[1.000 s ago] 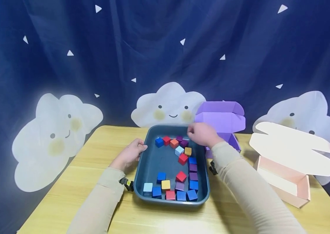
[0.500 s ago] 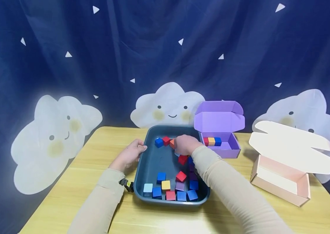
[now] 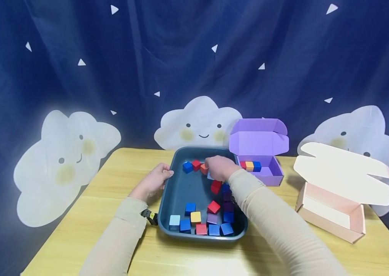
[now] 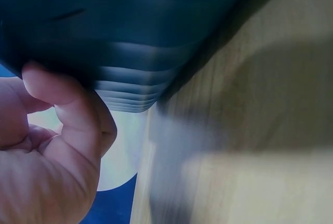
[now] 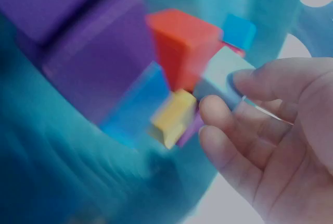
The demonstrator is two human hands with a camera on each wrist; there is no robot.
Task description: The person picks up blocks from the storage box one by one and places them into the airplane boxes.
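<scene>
A dark blue-grey tray [image 3: 191, 188] on the table holds several red, blue, purple, yellow and light blue cubes. My left hand [image 3: 153, 182] grips its left rim, fingers curled against the outer wall in the left wrist view. Inside the tray's far right part, my right hand [image 3: 221, 168] pinches a light blue cube [image 5: 221, 73] between thumb and fingertips. Close by are an orange-red cube [image 5: 182, 36], a yellow cube [image 5: 174, 117] and large-looking purple cubes [image 5: 104, 52]. In the head view this hand covers part of the cubes beneath it.
Right of the tray, an open purple box [image 3: 273, 177] contains a row with a red, a yellow [image 3: 249, 166] and a blue cube. Farther right stands an open pale pink box [image 3: 327, 222]. A dark blue curtain [image 3: 194, 57] hangs behind the wooden table [image 3: 136, 161].
My right hand has moved left from the tray's far right corner, beside the purple box, down to the cubes, bringing the purple box's row into view. My left hand stays on the rim.
</scene>
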